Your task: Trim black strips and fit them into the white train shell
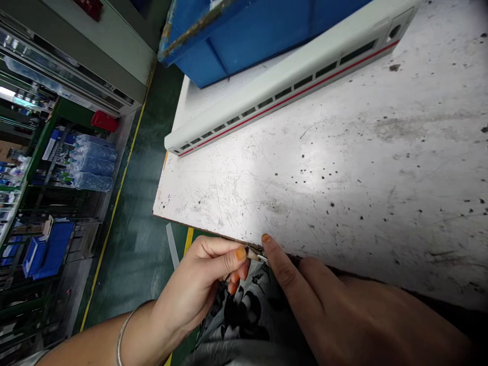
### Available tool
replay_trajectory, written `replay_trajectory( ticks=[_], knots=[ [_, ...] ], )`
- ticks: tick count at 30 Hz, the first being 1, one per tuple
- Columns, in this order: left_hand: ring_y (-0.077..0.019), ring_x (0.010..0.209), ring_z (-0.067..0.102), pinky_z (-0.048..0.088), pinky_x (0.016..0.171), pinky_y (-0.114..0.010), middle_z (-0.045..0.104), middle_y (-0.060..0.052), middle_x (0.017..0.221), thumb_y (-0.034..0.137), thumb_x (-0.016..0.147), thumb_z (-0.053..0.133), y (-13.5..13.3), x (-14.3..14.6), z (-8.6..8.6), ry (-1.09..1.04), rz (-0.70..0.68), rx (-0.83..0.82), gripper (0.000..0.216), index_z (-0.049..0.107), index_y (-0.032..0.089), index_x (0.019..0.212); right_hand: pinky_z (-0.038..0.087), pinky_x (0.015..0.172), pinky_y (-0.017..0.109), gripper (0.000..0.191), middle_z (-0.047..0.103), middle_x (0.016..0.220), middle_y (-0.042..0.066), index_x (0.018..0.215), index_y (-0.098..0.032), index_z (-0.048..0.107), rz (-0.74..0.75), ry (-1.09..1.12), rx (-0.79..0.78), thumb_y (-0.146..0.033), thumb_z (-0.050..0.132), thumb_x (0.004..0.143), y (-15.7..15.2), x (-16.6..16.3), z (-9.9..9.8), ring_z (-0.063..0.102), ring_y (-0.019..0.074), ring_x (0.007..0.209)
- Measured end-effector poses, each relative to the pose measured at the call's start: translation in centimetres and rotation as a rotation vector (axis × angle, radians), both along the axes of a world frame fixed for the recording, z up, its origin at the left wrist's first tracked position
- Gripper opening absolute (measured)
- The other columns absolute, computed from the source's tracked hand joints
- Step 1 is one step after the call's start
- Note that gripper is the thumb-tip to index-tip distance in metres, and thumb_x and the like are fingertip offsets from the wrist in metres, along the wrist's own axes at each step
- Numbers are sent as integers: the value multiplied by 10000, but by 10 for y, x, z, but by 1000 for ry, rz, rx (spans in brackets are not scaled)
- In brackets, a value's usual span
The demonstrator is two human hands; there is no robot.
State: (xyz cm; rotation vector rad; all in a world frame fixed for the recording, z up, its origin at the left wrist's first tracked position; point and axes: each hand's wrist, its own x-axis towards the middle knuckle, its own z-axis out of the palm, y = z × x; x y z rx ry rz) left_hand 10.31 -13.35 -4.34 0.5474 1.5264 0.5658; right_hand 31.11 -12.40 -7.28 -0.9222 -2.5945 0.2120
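At the table's near edge, my left hand [213,269] pinches a small pale piece [252,253] between thumb and forefinger. The piece is too small to name. My right hand [324,295] comes in from the right, its forefinger stretched along the table edge and the other fingers curled under. A thin metal tip [262,258] shows beneath that forefinger and meets the small piece; the rest of it is hidden by the hand. Further back on the table lies a white model train car body [282,94] with dark windows and a red stripe, touched by neither hand.
A large blue bin [244,43] stands behind the train body on the scratched white table [343,168]. Left of the table is a green floor [141,203] with yellow lines. Shelving holds plastic-wrapped bundles [93,162] and blue boxes [48,249].
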Motion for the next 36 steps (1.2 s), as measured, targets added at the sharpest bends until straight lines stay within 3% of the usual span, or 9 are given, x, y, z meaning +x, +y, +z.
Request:
replay_trajectory(
  ticks=[10,26,36],
  knots=[
    [-94,501,429,299,515,-232,530,-12,520,349,800,723,-2,0,1,-13,8,1,334,674,130,553,151,384,288,351,423,595,-31,1189,-35,595,-39,63,77,-56,380,912,-3,-2,-4,274,109,388],
    [-99,508,438,309,525,-239,532,-11,531,354,797,721,-2,-1,0,-14,9,-4,318,677,132,573,143,424,310,419,416,610,-24,1314,-64,542,-100,-10,47,-116,383,929,-11,-3,-6,318,126,389],
    [-87,496,425,303,512,-225,534,-9,536,327,783,728,0,1,2,7,11,-18,299,675,128,566,213,391,283,531,487,602,19,1330,50,510,-40,-46,142,-33,457,808,-12,-5,-8,379,143,429]
  ],
)
